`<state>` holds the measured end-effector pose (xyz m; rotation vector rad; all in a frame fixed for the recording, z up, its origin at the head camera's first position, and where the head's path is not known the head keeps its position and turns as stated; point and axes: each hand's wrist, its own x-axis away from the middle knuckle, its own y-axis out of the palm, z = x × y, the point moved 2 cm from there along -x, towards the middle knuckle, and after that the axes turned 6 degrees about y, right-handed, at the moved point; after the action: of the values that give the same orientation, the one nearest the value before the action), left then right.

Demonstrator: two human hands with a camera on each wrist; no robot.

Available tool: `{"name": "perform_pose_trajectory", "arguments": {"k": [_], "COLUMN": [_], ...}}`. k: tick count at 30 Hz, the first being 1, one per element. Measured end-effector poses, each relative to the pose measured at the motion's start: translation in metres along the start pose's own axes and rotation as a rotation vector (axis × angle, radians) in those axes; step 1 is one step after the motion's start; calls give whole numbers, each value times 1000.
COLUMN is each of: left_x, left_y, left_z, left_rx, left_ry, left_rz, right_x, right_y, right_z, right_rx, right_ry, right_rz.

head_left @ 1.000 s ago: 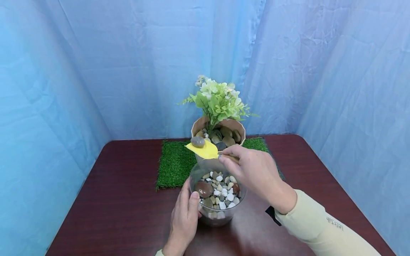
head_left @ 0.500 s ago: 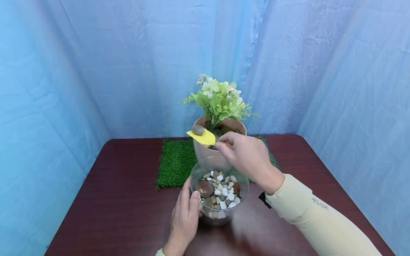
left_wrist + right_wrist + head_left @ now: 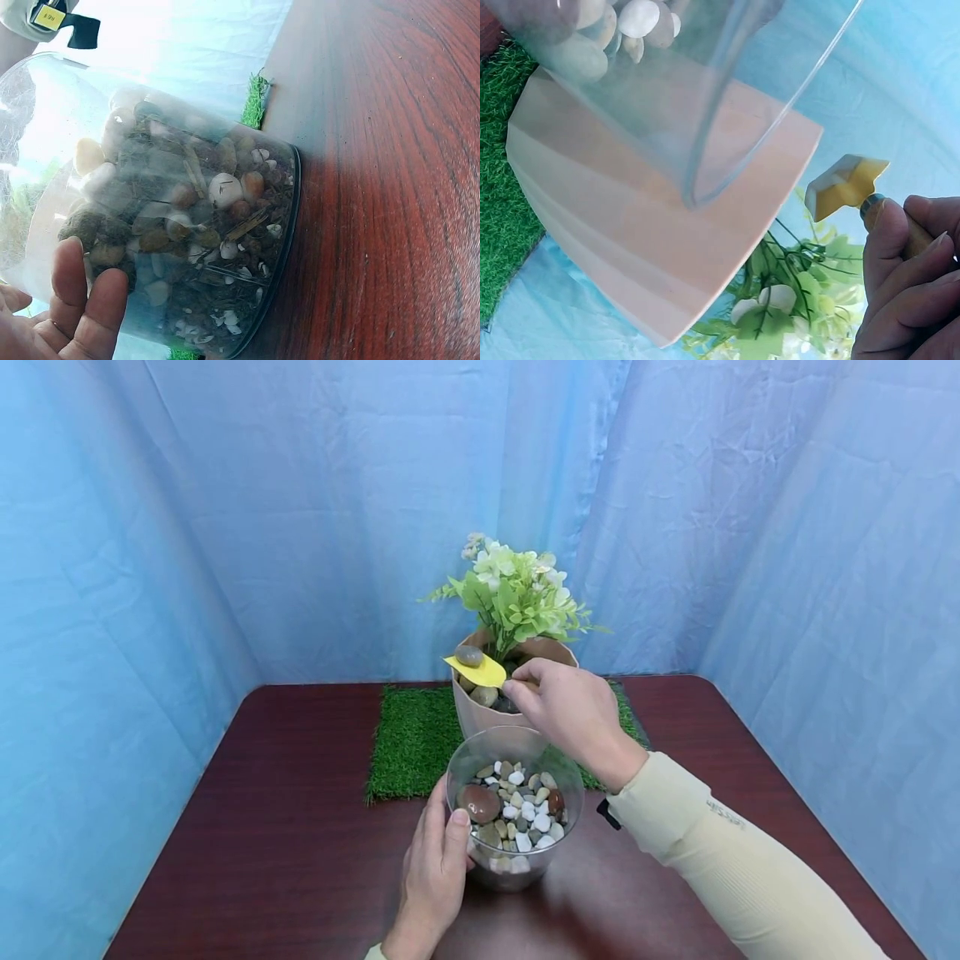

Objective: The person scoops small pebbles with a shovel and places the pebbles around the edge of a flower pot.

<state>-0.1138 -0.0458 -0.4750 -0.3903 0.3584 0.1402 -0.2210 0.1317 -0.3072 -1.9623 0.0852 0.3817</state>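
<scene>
My right hand [image 3: 576,710] pinches the wooden handle of a small yellow trowel [image 3: 487,673]. One smooth grey stone [image 3: 468,656] lies on the blade, above the left part of a pink flower pot [image 3: 480,718]. In the right wrist view the fingers curl round the trowel handle [image 3: 919,238]; the stone is not visible there. With thumb near the rim and fingers along the side, my left hand [image 3: 433,868] holds a clear container [image 3: 501,878] on the table. White, tan and brown pebbles [image 3: 528,810] lie inside it, over darker material seen through its wall [image 3: 225,247].
Behind the container, the pot holds larger stones [image 3: 484,696] and a leafy plant with white flowers [image 3: 517,593]. It stands on a green artificial grass mat [image 3: 412,743]. The dark red wooden table [image 3: 300,827] is enclosed by blue curtains [image 3: 337,527].
My right hand has carried the trowel and its stone away from me, from the container's far rim to over the pot. My left hand stays on the container.
</scene>
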Motion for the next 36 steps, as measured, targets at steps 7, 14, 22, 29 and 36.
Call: {"name": "perform_pose_trajectory", "arguments": {"k": [7, 14, 22, 29, 36], "left_x": [0, 0, 0, 0, 0], "left_y": [0, 0, 0, 0, 0], "left_z": [1, 0, 0, 0, 0], "left_rx": [6, 13, 25, 17, 19], "left_ry": [-16, -25, -25, -15, -11], "left_rz": [-3, -7, -7, -3, -2], "right_x": [-9, -14, -21, -26, -32], "right_y": [6, 10, 13, 14, 17], "right_z": [1, 2, 1, 4, 8], "right_rx": [0, -7, -32, -42, -38], "right_ry": [47, 76, 111, 139, 145], "right_rz": [-32, -76, -117, -156, -169]}}
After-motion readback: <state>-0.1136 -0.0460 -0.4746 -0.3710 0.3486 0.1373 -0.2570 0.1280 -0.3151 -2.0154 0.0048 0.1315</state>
